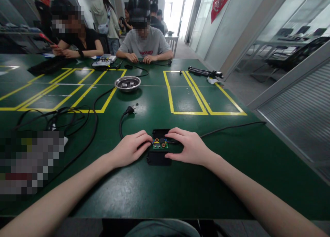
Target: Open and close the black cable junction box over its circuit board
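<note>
A small black plastic case (159,158) lies on the green table (180,192) right in front of me, with a green circuit board (160,144) sitting in it. My left hand (130,148) rests at the case's left side, fingers curled, fingertips touching the board's left edge. My right hand (189,146) lies at the right side, fingers bent over the top right of the case and thumb at its lower right. A black cable (227,128) leaves the case to the right. Another black cord ending in a plug (129,110) curves away behind my left hand.
A metal bowl (127,83) with small parts stands mid-table among yellow tape outlines (190,112). Tangled black cables (64,116) lie at the left. A black tool (205,72) lies far right. Two people sit at the far side with their hands on the table, others behind them.
</note>
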Tool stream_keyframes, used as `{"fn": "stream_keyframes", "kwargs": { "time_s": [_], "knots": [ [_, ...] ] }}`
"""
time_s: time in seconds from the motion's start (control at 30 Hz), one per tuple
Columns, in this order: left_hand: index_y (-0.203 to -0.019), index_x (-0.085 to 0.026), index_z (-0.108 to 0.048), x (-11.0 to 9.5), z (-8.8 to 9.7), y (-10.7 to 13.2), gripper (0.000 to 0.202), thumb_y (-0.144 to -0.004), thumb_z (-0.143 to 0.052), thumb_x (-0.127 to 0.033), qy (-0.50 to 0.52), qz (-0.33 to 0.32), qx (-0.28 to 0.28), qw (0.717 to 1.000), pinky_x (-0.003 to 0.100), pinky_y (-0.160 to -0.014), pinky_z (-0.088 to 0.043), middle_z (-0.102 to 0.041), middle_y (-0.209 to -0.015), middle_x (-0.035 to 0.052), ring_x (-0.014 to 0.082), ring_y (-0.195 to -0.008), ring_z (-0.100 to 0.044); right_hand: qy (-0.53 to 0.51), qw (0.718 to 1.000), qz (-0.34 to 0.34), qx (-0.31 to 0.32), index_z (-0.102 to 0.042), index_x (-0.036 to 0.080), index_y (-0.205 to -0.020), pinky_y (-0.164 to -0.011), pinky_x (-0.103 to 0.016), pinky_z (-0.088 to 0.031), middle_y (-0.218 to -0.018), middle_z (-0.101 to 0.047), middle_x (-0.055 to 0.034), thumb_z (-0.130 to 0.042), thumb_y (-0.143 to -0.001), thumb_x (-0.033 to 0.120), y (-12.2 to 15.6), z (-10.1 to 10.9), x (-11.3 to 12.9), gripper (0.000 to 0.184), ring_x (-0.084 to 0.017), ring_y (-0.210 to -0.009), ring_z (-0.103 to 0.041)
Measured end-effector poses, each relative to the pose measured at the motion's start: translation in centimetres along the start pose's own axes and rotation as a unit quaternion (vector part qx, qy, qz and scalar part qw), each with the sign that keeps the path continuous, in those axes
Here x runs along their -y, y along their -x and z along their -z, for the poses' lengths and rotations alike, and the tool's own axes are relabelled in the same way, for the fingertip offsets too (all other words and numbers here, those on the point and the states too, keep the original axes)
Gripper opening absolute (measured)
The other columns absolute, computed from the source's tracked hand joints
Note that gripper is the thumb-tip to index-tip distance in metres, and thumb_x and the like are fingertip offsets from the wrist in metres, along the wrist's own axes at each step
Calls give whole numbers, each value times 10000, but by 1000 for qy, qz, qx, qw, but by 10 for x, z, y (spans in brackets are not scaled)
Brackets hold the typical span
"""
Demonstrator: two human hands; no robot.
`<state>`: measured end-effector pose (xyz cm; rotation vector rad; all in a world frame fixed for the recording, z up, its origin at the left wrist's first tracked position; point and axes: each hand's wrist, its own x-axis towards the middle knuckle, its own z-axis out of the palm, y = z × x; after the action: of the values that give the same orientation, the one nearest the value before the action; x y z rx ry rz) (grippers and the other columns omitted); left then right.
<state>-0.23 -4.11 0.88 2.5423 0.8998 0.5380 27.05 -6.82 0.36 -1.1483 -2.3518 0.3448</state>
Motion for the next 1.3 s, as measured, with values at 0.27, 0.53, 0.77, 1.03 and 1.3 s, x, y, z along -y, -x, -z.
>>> {"fn": "stream_keyframes", "kwargs": {
  "time_s": [0.27, 0.53, 0.77, 1.03, 1.3],
  "knots": [
    [-1127, -201, -684, 5, -2, 1, 236, -1028, -487, -282, -29, 9, 6, 1000, 260, -731, -532, -685, -977, 42, 163, -832, -688, -22, 999, 30, 21, -661, 139, -1286, -933, -459, -597, -1261, -662, -166, -771, -840, 410, 2, -6, -4, 534, -306, -1122, -658],
    [-1211, -208, -683, 0, -4, -1, 268, -985, -568, -295, -75, 28, 11, 997, 260, -703, -540, -691, -983, 40, 169, -813, -702, -24, 1000, 13, 13, -625, 202, -1307, -931, -504, -579, -1281, -623, -142, -728, -782, 286, 1, -9, 2, 541, -304, -1091, -607],
    [-1186, -214, -702, -1, -7, -2, 270, -984, -580, -344, -80, 43, -2, 996, 264, -706, -548, -695, -971, 37, 171, -802, -702, -35, 999, 33, 21, -577, 204, -1405, -1036, -568, -490, -1335, -608, -155, -758, -780, 333, 0, -10, -5, 663, -330, -1184, -567],
    [-1190, -215, -715, 0, -10, -3, 273, -997, -568, -342, -88, 50, -10, 995, 278, -746, -563, -712, -995, 42, 179, -834, -712, -37, 997, 49, 48, -530, 225, -1469, -1091, -576, -433, -1427, -591, -161, -734, -833, 330, 0, -5, -12, 676, -340, -1301, -538],
    [-1176, -224, -735, 5, -9, -3, 272, -1004, -580, -366, -89, 39, -14, 995, 265, -741, -554, -706, -957, 36, 168, -806, -702, -16, 998, 42, 35, -542, 235, -1465, -1094, -581, -453, -1456, -580, -162, -730, -885, 409, 0, -9, -12, 635, -339, -1327, -546]
  ]
}}
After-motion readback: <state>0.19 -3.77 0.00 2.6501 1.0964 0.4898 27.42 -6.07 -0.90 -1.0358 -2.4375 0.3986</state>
